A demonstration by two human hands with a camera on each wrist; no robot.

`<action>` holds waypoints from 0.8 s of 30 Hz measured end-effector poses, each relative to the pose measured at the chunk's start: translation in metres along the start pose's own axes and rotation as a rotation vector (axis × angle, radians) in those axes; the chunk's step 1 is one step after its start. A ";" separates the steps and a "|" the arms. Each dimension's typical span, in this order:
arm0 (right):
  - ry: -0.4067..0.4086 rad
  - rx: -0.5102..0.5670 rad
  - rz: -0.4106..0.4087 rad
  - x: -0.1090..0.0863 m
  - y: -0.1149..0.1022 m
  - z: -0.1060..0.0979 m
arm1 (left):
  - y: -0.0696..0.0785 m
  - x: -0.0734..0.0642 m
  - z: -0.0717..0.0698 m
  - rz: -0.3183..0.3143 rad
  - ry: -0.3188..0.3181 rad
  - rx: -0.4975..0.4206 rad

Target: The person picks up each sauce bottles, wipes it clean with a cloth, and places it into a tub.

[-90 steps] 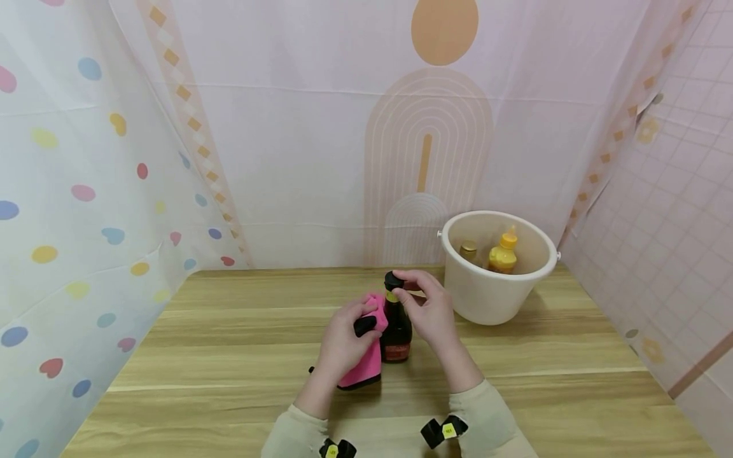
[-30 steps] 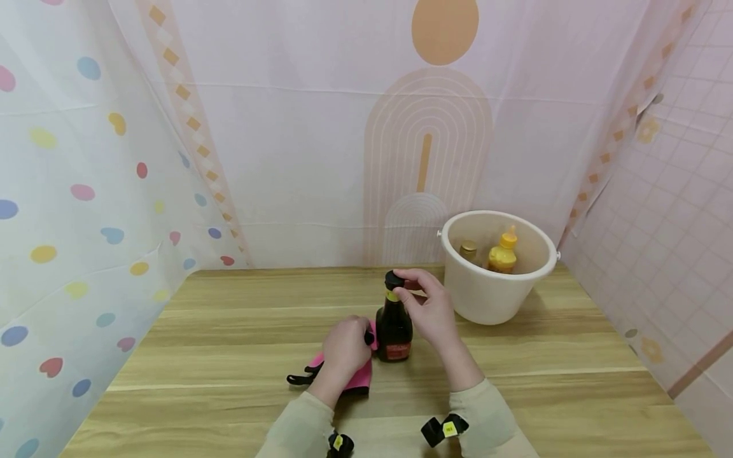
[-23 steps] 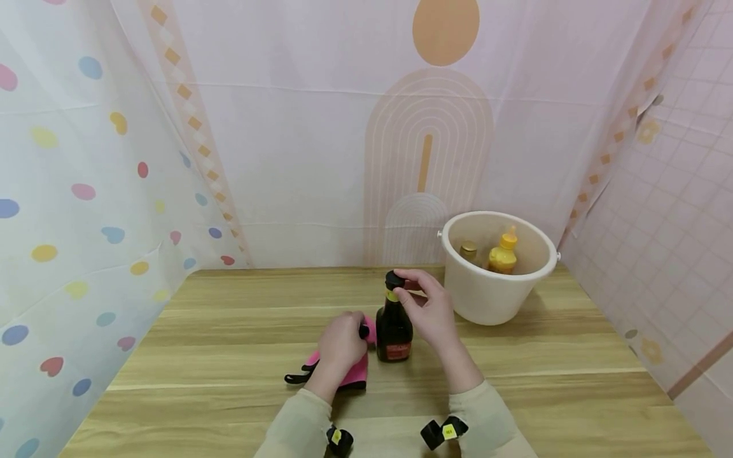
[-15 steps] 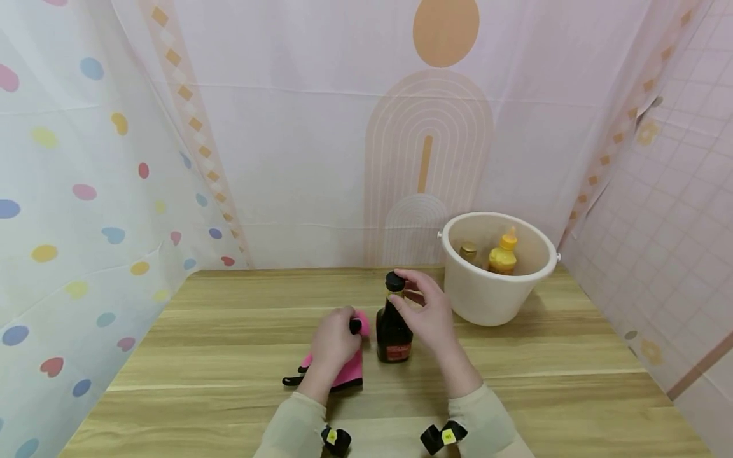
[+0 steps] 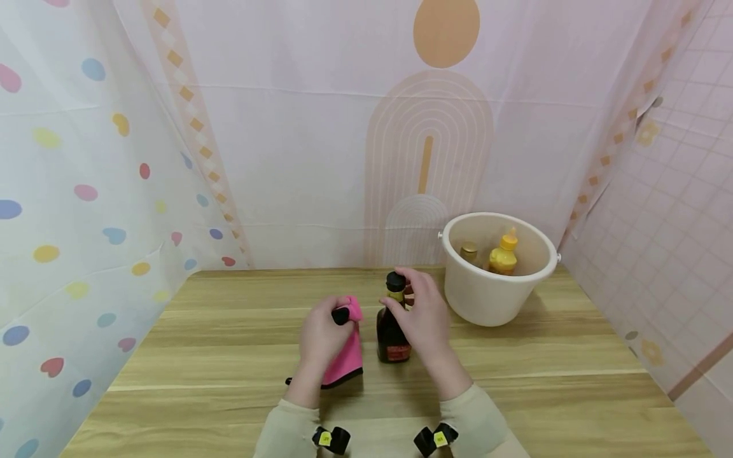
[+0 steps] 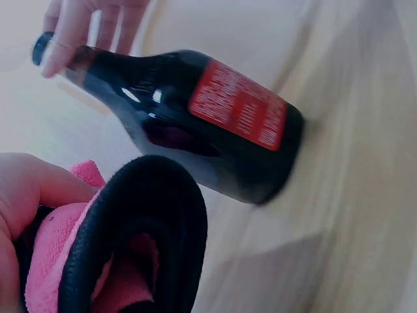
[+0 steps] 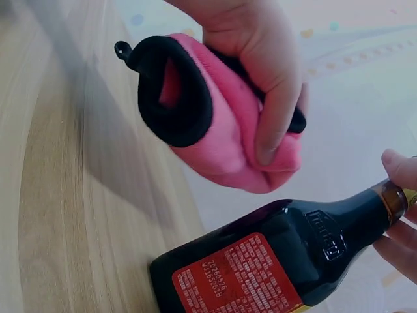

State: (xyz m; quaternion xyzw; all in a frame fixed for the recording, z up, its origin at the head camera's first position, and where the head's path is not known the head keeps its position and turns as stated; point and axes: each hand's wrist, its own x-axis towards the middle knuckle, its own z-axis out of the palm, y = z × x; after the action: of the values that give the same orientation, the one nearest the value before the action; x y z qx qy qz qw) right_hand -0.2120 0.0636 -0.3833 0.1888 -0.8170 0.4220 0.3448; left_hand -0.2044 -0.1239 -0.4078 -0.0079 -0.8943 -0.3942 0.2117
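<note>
A dark glass bottle (image 5: pixel 392 334) with a black cap (image 5: pixel 395 280) and a red label (image 7: pixel 234 277) stands upright on the wooden table. My right hand (image 5: pixel 426 318) holds it around the neck, thumb in front and fingers behind, just below the cap. To the left, my left hand (image 5: pixel 322 337) grips a folded pink cloth (image 5: pixel 347 359) with black edging. A black loop (image 7: pixel 122 49) sticks out from one corner of the cloth. A gap separates the cloth from the bottle in the head view.
At the back right stands a white bucket (image 5: pixel 481 299). Inside it are a yellow squeeze bottle (image 5: pixel 502 257) and a gold-capped bottle (image 5: pixel 469 250), their lower parts hidden by the rim. Patterned curtains (image 5: pixel 298 159) enclose the wooden table (image 5: pixel 229 324).
My left hand has drawn the cloth left, away from the bottle it was against, and has lifted it slightly over the last half second. My right hand has shifted from the cap to the neck.
</note>
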 end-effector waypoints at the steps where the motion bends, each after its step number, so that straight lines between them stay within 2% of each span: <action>1: 0.000 -0.007 0.006 0.001 0.000 0.000 | 0.001 0.000 -0.002 -0.004 0.006 -0.012; 6: -0.013 0.011 0.026 0.003 0.001 0.000 | 0.007 0.001 -0.009 -0.012 0.029 -0.062; 14: -0.069 0.181 0.077 0.008 0.005 -0.003 | 0.011 0.002 -0.017 -0.006 0.055 -0.139; 24: -0.147 0.273 0.088 0.014 0.011 -0.004 | 0.024 0.004 -0.024 -0.054 0.026 -0.266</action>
State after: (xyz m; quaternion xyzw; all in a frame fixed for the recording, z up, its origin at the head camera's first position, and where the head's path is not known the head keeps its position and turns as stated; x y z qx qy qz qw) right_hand -0.2265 0.0727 -0.3775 0.2282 -0.7824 0.5289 0.2366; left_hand -0.1944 -0.1255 -0.3753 -0.0069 -0.8313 -0.5148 0.2095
